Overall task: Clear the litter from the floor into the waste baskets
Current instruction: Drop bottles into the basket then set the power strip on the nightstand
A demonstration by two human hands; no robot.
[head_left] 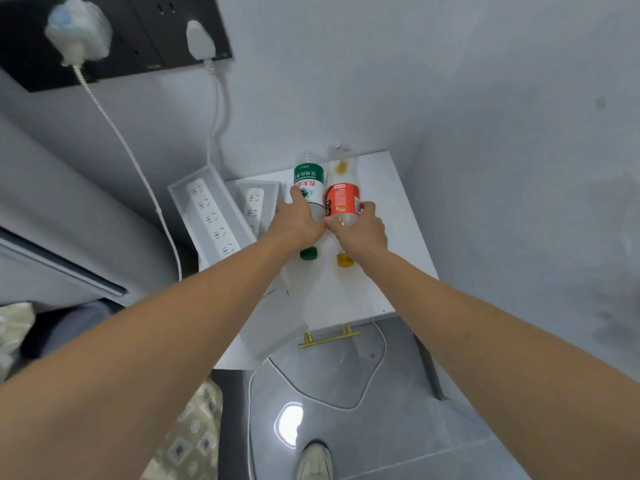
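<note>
Two plastic bottles stand side by side on a white bedside cabinet (388,258) against the wall. My left hand (298,221) grips the clear bottle with the green and white label (309,178); its green cap (308,253) shows below my wrist. My right hand (360,226) grips the bottle with the orange-red label (343,199), which holds a little amber liquid; its yellow cap (344,260) shows beneath my hand. Both arms reach forward over the cabinet top. No waste basket is in view.
Two white power strips in trays (211,216) lie left of the bottles. Chargers (201,39) plug into a black wall panel, their cables hanging down. A white cable (367,386) loops on the grey tiled floor. My shoe (315,462) is below; a bed edge (62,271) lies to the left.
</note>
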